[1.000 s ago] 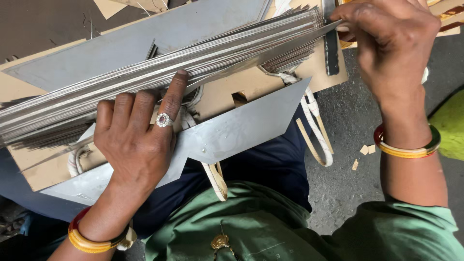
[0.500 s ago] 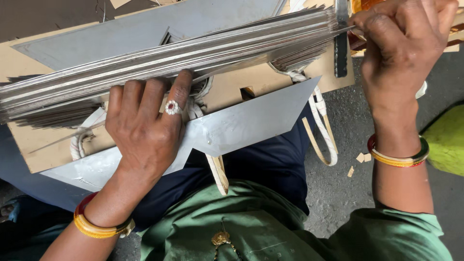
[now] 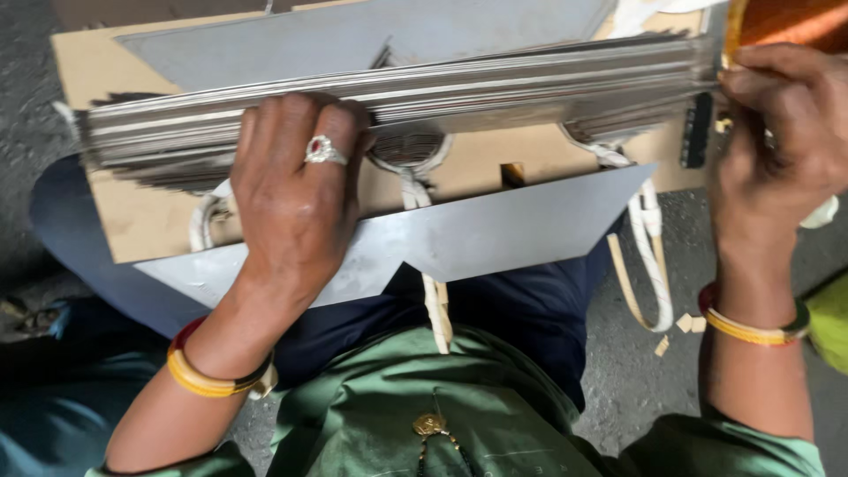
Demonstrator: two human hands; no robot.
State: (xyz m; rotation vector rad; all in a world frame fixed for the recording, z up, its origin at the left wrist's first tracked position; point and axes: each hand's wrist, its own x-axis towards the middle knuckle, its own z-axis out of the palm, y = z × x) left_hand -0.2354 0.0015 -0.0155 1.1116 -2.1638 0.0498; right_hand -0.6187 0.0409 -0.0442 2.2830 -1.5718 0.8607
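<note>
A thick stack of flat grey paper bags [image 3: 495, 93] with white rope handles lies edge-up across a brown cardboard board [image 3: 150, 221] on my lap. My left hand [image 3: 296, 199], with a ring on one finger, curls its fingers over the stack's near edge left of centre. My right hand [image 3: 777, 132] grips the stack's right end. A grey folded flap [image 3: 521, 234] of the bottom bag juts toward me between the hands.
White rope handles [image 3: 649, 256] hang off the board's near edge by my right wrist. Grey rough ground [image 3: 645, 389] with small cardboard scraps lies to the right. A yellow-green thing [image 3: 830, 327] sits at the right edge, an orange thing [image 3: 795, 22] at top right.
My left hand has slid up and curled its fingers over the stack's edge. The stack and board have turned more level in view. My right hand stays at the right end.
</note>
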